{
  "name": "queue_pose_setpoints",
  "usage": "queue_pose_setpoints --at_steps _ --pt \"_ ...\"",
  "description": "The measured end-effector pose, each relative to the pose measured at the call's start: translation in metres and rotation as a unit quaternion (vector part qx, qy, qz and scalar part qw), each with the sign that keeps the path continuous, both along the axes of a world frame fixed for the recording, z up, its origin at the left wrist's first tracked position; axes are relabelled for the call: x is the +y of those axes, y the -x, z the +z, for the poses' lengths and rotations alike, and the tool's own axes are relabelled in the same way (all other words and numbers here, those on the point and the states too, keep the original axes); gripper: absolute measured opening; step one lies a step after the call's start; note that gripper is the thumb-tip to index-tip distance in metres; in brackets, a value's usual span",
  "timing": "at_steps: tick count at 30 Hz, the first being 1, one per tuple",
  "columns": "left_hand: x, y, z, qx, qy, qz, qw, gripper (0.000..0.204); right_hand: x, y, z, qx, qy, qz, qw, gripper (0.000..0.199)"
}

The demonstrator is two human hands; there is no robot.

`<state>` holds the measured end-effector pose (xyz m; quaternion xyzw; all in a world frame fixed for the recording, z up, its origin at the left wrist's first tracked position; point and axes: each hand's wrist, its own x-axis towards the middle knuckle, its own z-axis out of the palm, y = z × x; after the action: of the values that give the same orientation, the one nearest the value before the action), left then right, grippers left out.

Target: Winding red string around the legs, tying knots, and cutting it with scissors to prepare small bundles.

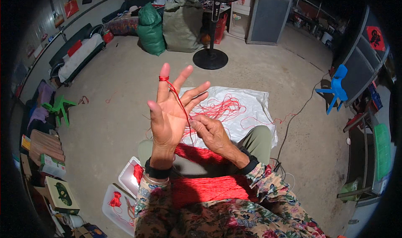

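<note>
My left hand (pixel 171 108) is raised, palm toward me, its fingers stretched and spread. Red cord (pixel 179 96) is wound round the upper part of its index finger and runs down across the palm. Beside that palm, my right hand (pixel 212 132) is closed, pinching the cord between thumb and fingers. Beyond the hands a loose tangle of red cord (pixel 226 109) lies on a white sheet (pixel 256 99) on the floor. Dense rows of red strands (pixel 213 191) cover my lap, with another red band nearer the sheet, partly behind my wrists.
White plastic tubs (pixel 109 211) at my lower left hold red cord bundles and scissors (pixel 131 212). A black floor fan (pixel 210 59) and stuffed sacks (pixel 182 26) stand ahead. Small stools, green (pixel 61 108) and blue (pixel 336 87), flank the floor. A dark cable (pixel 299 112) crosses at right.
</note>
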<state>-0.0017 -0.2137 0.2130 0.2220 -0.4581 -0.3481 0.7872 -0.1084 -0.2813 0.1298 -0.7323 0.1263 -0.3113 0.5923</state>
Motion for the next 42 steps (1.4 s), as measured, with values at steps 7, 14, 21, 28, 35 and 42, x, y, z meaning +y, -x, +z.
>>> queue_pose_setpoints --at_steps 7,14,21,28,35,42 --pt "0.009 -0.007 -0.007 -0.105 -0.021 0.081 0.991 0.107 0.002 0.011 0.025 -0.029 0.153 -0.017 0.988 0.019" --pt "0.000 -0.008 -0.012 -0.152 -0.061 0.312 0.936 0.113 0.026 0.026 0.040 0.019 0.334 -0.030 0.942 0.018" --pt "-0.003 -0.020 -0.028 -0.304 -0.167 0.454 0.821 0.111 0.035 0.046 0.054 0.064 0.409 0.121 0.902 0.009" --pt "-0.005 -0.009 -0.022 -0.129 -0.206 0.342 0.908 0.108 0.033 0.047 0.014 -0.045 0.431 0.206 0.877 0.007" --pt "0.011 -0.015 -0.022 -0.115 -0.149 0.262 0.946 0.108 0.029 0.056 0.055 0.102 0.473 0.221 0.847 0.008" --pt "0.017 -0.014 -0.038 -0.244 -0.152 0.285 0.914 0.106 0.024 0.055 0.059 0.136 0.475 0.205 0.845 0.006"
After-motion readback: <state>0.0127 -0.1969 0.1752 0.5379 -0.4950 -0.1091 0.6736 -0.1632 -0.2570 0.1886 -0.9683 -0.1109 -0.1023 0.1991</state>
